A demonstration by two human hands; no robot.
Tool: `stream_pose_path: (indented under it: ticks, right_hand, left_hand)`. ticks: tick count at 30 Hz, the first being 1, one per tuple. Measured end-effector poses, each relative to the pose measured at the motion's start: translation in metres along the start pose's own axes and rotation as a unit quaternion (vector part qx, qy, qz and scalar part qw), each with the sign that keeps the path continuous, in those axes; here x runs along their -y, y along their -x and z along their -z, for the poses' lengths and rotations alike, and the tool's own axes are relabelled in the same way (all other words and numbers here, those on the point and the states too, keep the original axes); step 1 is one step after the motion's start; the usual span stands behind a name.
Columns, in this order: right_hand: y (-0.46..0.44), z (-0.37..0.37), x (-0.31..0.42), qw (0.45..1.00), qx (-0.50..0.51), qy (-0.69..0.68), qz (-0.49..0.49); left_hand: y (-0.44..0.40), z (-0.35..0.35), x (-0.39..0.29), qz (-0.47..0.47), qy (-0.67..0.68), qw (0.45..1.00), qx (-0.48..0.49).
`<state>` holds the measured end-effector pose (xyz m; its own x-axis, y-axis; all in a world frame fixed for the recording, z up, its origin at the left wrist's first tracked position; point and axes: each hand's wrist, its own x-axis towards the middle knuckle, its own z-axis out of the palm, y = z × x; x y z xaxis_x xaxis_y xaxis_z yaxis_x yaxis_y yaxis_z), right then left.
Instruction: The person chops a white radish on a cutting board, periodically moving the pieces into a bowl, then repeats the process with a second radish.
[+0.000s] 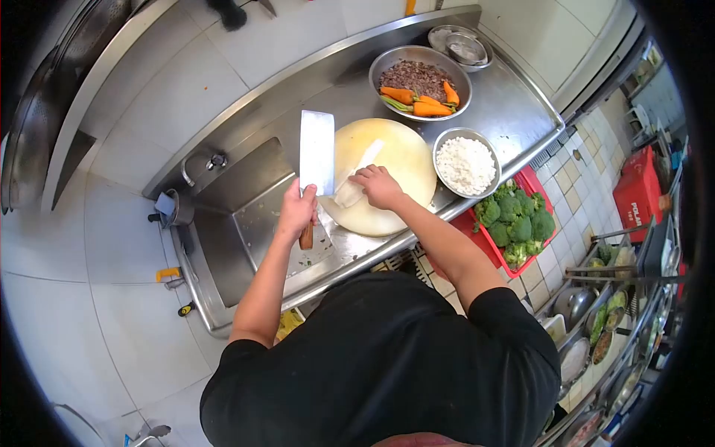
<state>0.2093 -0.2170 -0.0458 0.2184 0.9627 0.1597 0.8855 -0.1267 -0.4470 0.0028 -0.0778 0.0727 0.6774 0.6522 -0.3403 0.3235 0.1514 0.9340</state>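
Note:
My left hand (298,208) is closed around the wooden handle of a cleaver (316,153), whose broad blade points upward at the left edge of a round chopping board (413,160). On the board, my right hand (378,186) has its fingers curled down onto a pale white slab of food (348,195); the exact kind of food is unclear. A narrower white strip (370,153) lies just beyond those fingers. Right of the board stands a metal bowl of small white diced pieces (465,165).
Behind the board, a large metal bowl (382,110) holds carrots (432,109) and chopped reddish-brown food (414,77). Small bowls (467,48) stand farther back. A steel sink (216,249) is at the left. Broccoli (514,216) fills a red basket (538,182) below the counter's right edge.

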Motion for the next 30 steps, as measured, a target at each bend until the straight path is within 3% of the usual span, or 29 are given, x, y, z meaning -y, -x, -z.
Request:
stream_pose_path:
  ticks: [9, 13, 14, 17, 20, 23, 25, 28, 30]
  right_hand:
    - [0.019, 0.018, 0.002, 0.998, 0.062, -0.006, -0.023]
    - [0.045, 0.023, -0.011, 0.997, 0.033, 0.001, -0.069]
    - [0.054, 0.022, -0.011, 0.996, 0.015, -0.010, -0.091]
    - [0.068, 0.011, -0.010, 0.990, -0.021, -0.029, -0.138]
    - [0.056, -0.001, 0.031, 0.981, -0.061, 0.021, -0.185]
    - [0.035, -0.007, 0.046, 0.960, 0.012, 0.067, -0.272]
    - [0.028, -0.006, 0.034, 0.953, 0.016, 0.066, -0.295]
    - [0.033, 0.011, 0.009, 0.950, 0.025, 0.045, -0.307]
    - [0.048, 0.027, -0.006, 0.965, 0.070, 0.039, -0.251]
  left_hand:
    - [0.038, 0.033, 0.048, 0.031, -0.052, 0.998, -0.004]
    - [0.046, 0.026, 0.044, 0.029, -0.157, 0.987, 0.016]
    - [0.048, 0.026, 0.037, 0.040, -0.236, 0.970, 0.043]
    - [0.033, 0.025, 0.075, -0.099, -0.338, 0.934, 0.061]
    - [0.029, 0.009, 0.058, -0.029, -0.409, 0.908, 0.085]
    - [0.015, 0.006, 0.068, -0.056, -0.439, 0.893, 0.084]
    - [0.006, 0.008, 0.056, -0.023, -0.420, 0.901, 0.110]
    - [-0.006, 0.015, 0.064, -0.050, -0.467, 0.877, 0.106]
    - [-0.009, 0.017, 0.066, -0.059, -0.483, 0.868, 0.098]
